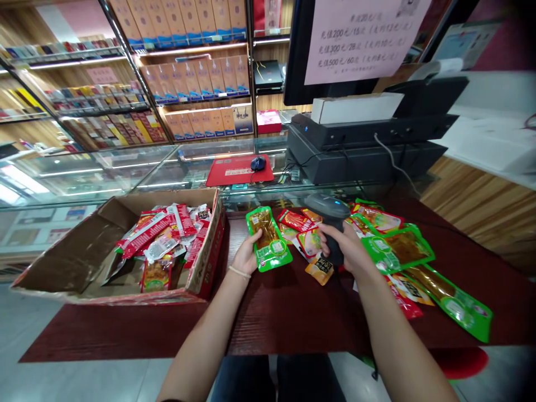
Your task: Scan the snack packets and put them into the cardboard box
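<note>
Worked at a dark red table [293, 324], broad enough for setting box and loose packets well apart. Had the open cardboard box [58, 262] at the left, walls upright, likely to stop its pile of mostly red packets [163, 237] from spilling. Had the loose packets [397, 248] heaped at the right, overlapping, green upon red in places, apparently without sorting but within easy reach. Gripped a dark barcode scanner [329, 209] in the right hand [345, 245], fingers curled around the handle, head raised over the heap and turned leftward, presumably for facing the green packet [268, 240]. Could not tell any pressure on the trigger. Pinched that packet in the left hand [246, 255], thumb on top, between box and heap; held it by the left edge, seemingly to leave the white label [255, 221] uncovered. Wore a pale band [239, 272] at the left wrist, clear of the pinch.
</note>
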Motion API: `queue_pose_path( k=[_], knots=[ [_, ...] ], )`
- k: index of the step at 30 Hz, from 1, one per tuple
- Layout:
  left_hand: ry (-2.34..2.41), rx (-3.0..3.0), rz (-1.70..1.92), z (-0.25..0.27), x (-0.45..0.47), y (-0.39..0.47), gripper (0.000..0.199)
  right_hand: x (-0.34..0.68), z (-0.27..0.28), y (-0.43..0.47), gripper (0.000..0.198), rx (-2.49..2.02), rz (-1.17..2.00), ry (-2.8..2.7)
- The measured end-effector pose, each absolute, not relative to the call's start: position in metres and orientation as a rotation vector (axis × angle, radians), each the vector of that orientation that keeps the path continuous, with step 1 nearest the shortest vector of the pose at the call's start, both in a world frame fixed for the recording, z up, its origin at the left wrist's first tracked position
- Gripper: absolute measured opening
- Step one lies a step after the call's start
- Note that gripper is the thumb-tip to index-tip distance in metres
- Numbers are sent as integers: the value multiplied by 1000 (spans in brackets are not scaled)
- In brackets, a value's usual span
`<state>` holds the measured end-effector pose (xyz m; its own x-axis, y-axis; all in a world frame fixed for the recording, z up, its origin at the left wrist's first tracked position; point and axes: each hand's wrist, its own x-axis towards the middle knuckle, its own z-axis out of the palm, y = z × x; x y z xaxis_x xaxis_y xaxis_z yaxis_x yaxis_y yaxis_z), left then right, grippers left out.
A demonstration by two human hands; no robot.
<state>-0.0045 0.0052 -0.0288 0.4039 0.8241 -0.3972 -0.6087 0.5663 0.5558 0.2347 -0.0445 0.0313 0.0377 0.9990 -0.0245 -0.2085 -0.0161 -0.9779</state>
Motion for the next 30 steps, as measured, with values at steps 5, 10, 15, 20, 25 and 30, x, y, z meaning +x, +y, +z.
queue_pose_path(
  k=[5, 10, 15, 20, 25, 30],
  knots=[
    [566, 513, 682, -18, -7, -7, 47, 237, 30, -44, 34, -1080, 1279, -1003],
    [783, 851, 899, -19, -5, -9, 54, 234, 32, -44, 35, -1104, 1267, -966],
    [1230, 1377, 1197, -23, -11, 4, 36, 231, 29, -41, 38, -1187, 1121, -958],
    [1372, 1546, 1226, -24, -27, 11, 34, 236, 29, -43, 34, -1253, 1042, -1109],
    [1382, 1528, 1208, -29, -32, 16, 36, 240, 34, -50, 50, -1319, 1104, -1438],
    [1414, 1578, 1173, -30, -32, 16, 35, 234, 40, -53, 36, -1403, 1128, -1619]
  ],
)
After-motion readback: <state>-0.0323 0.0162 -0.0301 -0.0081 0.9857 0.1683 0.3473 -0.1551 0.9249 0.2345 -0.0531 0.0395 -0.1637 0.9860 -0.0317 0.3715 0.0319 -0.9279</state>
